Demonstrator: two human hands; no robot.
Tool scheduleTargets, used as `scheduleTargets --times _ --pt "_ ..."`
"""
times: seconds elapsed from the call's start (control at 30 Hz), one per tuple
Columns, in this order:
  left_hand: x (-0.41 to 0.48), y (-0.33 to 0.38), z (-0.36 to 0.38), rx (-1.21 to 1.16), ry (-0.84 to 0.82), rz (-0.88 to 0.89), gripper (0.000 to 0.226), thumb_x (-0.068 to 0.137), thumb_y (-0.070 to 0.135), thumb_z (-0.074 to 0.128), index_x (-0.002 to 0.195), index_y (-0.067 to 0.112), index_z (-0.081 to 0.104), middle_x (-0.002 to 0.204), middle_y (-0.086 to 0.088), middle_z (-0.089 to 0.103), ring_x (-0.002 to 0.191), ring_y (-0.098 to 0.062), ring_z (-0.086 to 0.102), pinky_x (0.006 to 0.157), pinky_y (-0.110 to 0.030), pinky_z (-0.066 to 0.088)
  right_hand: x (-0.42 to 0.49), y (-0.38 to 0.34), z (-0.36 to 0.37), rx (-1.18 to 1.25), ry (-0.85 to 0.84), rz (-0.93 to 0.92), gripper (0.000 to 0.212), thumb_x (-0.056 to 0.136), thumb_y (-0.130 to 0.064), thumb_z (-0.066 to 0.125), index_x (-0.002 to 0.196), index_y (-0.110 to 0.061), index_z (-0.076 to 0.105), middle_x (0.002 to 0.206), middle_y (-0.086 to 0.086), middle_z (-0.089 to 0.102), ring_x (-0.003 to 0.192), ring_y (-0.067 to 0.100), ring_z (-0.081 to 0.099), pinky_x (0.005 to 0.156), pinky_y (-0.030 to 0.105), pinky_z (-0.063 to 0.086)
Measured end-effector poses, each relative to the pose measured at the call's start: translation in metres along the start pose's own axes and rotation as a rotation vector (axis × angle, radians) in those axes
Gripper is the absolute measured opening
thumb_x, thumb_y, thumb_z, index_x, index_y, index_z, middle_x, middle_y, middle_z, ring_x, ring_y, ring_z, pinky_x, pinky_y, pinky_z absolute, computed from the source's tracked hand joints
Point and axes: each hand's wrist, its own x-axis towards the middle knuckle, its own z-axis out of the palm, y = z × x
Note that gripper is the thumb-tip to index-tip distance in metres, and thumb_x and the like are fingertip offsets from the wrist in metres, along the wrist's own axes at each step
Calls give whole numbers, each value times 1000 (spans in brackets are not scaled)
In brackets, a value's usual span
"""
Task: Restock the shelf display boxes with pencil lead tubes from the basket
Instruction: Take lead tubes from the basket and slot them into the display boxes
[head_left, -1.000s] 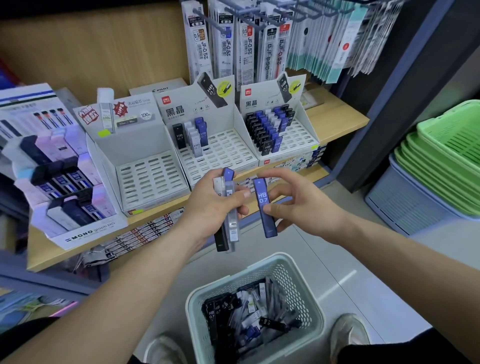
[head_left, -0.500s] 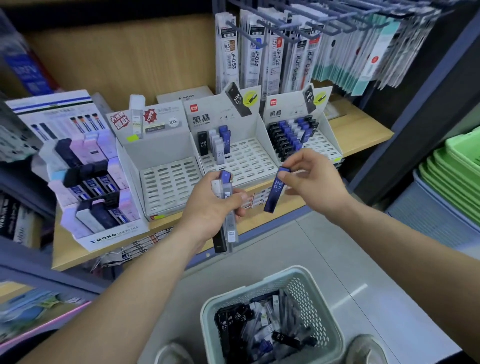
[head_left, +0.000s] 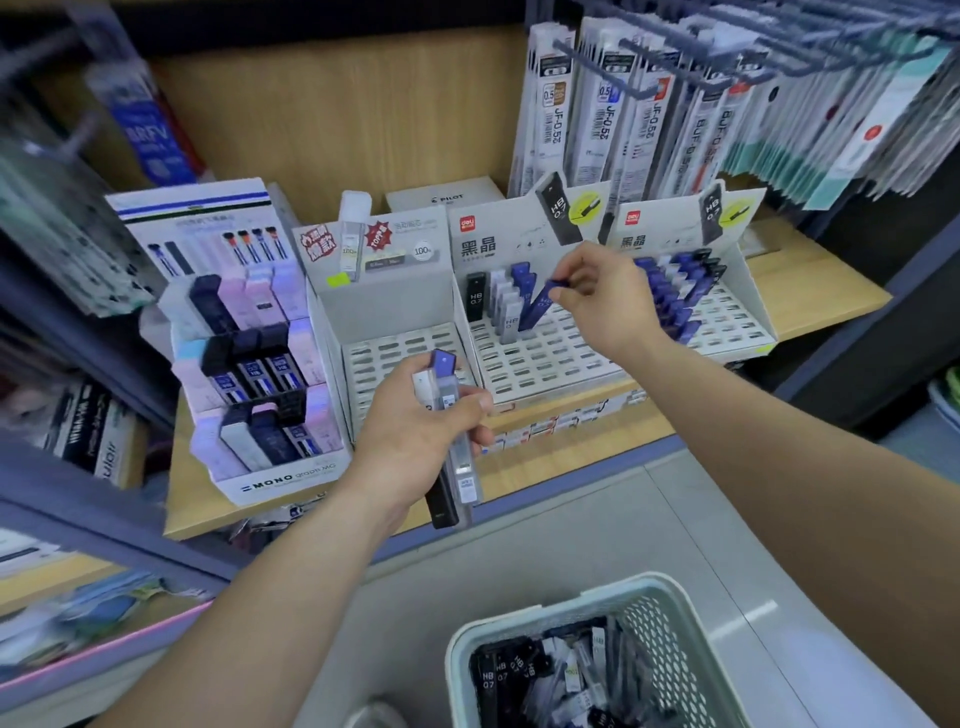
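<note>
Right hand (head_left: 605, 304), centre right of frame: thumb and forefinger pinch the top end of a blue lead tube (head_left: 537, 307). The tube is tilted, with its lower end down at the slotted tray of the middle display box (head_left: 545, 364). It sits just beside the few tubes standing at the back left of that box: one black (head_left: 475, 301), some clear (head_left: 505, 309), some blue (head_left: 521, 278). Cannot tell whether its foot sits in a slot.

Left hand (head_left: 415, 431), centre of frame, lower than the right, in front of the shelf (head_left: 831, 291) edge. Its fingers are wrapped round a bundle of tubes (head_left: 457, 457), blue-capped, clear and black. The bundle is held roughly upright, ends sticking out above and below the fist.

Left display box (head_left: 387, 358): white, slotted tray, directly behind the left hand.

Right display box (head_left: 737, 322): rows of blue and black tubes packed toward its back.

Basket (head_left: 670, 608), bottom centre-right, on the floor: pale, mesh-sided. Inside it lies a jumbled heap of lead tubes (head_left: 540, 675), black, clear and blue.

MONO box (head_left: 270, 480), left centre on the same shelf, stacked with dark and pastel cases. Refill packs (head_left: 597, 114) hang on hooks, upper right.
</note>
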Motion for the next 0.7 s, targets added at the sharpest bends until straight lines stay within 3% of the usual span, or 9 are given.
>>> scheduleTargets --times 0.1,0.3,0.4,0.5,0.6,0.7 --pt "1 2 -4 -25 10 9 25 88 -1 71 103 14 58 72 4 71 54 -17 64 57 -29 58 3 0 2 -53 -20 -31 16 88 -4 71 86 -18 64 92 5 70 86 24 65 83 34 56" --pt "2 6 -5 -57 27 -8 23 89 2 71 102 15 59 77 2 72 58 -17 67 59 -29 59 8 -1 10 -148 -64 -97 13 94 -6 64 99 -15 71 89 -3 68 73 2 59 72 14 46" --pt "3 8 -5 -85 41 -31 24 89 1 71 105 14 58 80 -1 72 59 -17 68 57 -27 57 4 -1 15 -169 -77 -103 16 96 -8 61 104 -15 73 93 -4 69 74 7 59 75 16 45" --pt "3 9 -2 -93 44 -54 28 89 3 72 111 13 58 88 -6 73 60 -17 70 58 -27 57 0 1 17 -189 -102 -99 18 98 -10 59 108 -16 73 95 -6 67 71 0 57 66 5 41" --pt "4 10 1 -97 45 -53 29 89 3 72 112 13 58 90 -8 73 61 -18 71 58 -27 58 -7 -3 12 -191 -85 -108 22 98 -15 60 116 -17 71 108 -1 67 77 5 60 67 2 38" --pt "5 9 5 -112 45 -50 29 89 1 72 112 12 58 86 -6 73 61 -19 71 56 -27 57 -36 -16 0 -81 -70 -98 15 96 -18 62 109 -20 69 97 -5 67 79 7 62 68 4 42"
